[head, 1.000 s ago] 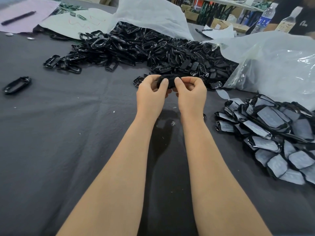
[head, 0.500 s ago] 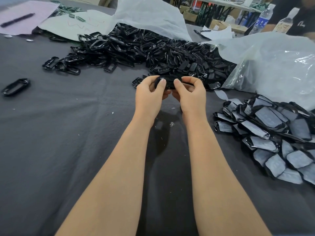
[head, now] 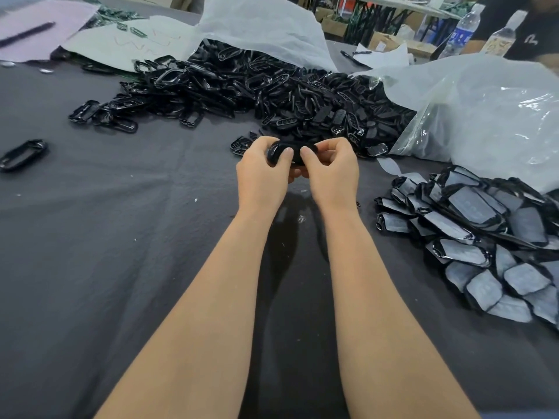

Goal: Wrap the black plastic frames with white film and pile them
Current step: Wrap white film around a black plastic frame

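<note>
A dark grey cloth [head: 90, 243] covers the table. At its far left corner lies a pink sheet [head: 65, 22] with a black pen [head: 27, 33] resting on it, and just beside that a pale green sheet [head: 121, 43] marked with red scribbles. At the far right stand 2 plastic bottles [head: 462, 28] [head: 503, 33], close to a person in a black shirt [head: 535, 22]. Cardboard boxes [head: 334, 24] sit on the floor beyond the table.

One black frame [head: 295, 149] pinched mid-table; unwrapped heap [head: 272, 89] beyond, film-wrapped pile [head: 472, 234] rightward.
</note>
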Available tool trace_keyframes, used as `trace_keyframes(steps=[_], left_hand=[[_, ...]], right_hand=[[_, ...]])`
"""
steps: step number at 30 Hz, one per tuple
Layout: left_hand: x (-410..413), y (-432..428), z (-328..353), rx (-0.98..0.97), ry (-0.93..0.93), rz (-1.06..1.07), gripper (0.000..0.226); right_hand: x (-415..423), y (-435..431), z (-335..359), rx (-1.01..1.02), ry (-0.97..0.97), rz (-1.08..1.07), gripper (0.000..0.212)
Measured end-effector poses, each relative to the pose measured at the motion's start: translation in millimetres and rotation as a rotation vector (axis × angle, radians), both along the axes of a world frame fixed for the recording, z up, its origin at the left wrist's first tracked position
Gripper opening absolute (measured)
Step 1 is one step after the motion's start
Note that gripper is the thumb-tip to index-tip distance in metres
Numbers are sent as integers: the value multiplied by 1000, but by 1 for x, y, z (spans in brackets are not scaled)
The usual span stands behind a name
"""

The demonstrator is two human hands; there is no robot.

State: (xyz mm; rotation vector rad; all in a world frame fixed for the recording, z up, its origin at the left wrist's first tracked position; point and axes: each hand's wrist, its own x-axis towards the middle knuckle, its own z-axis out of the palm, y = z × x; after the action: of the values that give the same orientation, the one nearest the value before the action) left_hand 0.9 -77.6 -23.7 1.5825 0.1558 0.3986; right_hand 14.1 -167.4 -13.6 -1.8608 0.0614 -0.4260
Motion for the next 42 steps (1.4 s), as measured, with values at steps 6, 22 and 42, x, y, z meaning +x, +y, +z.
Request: trace_keyframes(steps=[6, 22, 42], left_hand=[[15, -12, 7, -67, 27, -13, 9], [39, -53, 5, -127, 97, -44, 6], [14, -10, 4, -332, 91, 25, 7]], right_hand=[[15, -29, 8, -543, 131, -178, 30], [41, -68, 10, -721, 592, -327, 51], [12, -24, 10, 570, 119, 60, 10]])
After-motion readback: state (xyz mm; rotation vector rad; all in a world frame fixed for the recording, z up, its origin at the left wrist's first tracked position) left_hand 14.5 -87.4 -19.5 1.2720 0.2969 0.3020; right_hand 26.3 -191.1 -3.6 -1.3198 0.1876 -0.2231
